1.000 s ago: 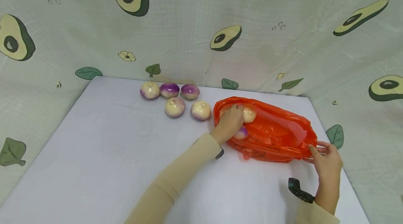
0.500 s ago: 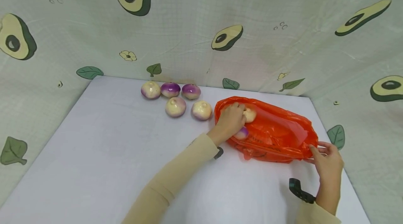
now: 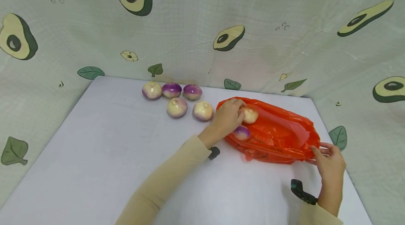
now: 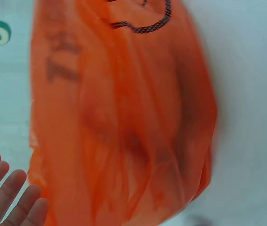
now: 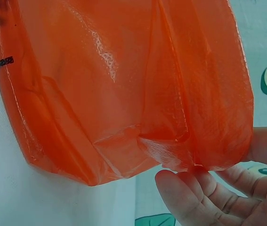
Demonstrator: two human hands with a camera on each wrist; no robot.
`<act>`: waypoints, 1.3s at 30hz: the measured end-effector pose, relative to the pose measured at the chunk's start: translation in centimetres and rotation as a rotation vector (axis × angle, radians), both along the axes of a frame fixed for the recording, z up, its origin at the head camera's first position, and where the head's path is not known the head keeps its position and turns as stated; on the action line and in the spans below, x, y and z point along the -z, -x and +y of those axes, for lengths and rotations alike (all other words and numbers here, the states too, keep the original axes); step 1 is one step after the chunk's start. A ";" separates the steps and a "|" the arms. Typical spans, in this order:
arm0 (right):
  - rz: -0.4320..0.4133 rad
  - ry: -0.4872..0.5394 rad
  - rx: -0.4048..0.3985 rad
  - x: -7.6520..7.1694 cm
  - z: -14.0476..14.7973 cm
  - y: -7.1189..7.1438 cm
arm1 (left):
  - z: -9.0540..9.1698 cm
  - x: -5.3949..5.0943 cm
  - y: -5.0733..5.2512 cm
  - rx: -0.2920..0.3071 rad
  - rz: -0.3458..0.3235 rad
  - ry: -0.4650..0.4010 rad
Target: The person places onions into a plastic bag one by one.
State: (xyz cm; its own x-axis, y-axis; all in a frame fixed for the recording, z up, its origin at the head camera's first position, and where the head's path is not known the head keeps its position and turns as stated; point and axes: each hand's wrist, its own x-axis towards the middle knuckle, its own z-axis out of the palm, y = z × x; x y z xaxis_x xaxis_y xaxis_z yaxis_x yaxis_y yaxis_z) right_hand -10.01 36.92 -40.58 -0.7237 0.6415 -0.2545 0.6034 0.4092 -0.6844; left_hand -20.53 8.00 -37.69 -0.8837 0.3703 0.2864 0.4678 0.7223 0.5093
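Observation:
A red plastic bag (image 3: 278, 130) lies with its mouth spread at the right of the white table. Inside its left end are a pale turnip (image 3: 250, 115) and a purple-topped turnip (image 3: 242, 133). My left hand (image 3: 226, 117) is over the bag's left rim, fingertips close beside the pale turnip. In the left wrist view, the fingers (image 4: 15, 200) are loosely extended and hold nothing. My right hand (image 3: 330, 165) pinches the bag's right end. The right wrist view shows its thumb and fingers (image 5: 227, 193) at the plastic edge.
Several turnips (image 3: 177, 107) sit left of the bag, in two rough rows near the table's back edge. Behind the white table (image 3: 110, 154) hangs a cloth (image 3: 183, 42) printed with avocados and leaves.
My left hand has drawn back slightly to the left, away from the pale turnip, which stays in the bag and shows more fully. My right hand keeps its hold on the bag.

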 end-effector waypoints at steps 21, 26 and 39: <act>0.001 -0.007 -0.012 0.0 0.0 0.0 | -7.9 0.4 -0.4 -0.080 0.063 -0.337; 0.004 -0.013 -0.010 0.0 0.0 0.1 | -10.2 0.9 -0.5 -0.108 0.071 -0.382; 0.012 -0.028 -0.017 0.0 0.0 0.1 | -14.7 3.6 -0.8 -0.207 0.115 -0.340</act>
State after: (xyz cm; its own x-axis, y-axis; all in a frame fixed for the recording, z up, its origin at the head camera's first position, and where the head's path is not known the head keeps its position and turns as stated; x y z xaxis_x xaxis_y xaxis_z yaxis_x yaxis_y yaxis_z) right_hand -10.12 36.90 -40.63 -0.7377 0.6355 -0.2280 0.5877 0.4383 -0.6801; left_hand -19.74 -6.71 -41.27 -0.8845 0.0556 0.4632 0.3983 0.6071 0.6876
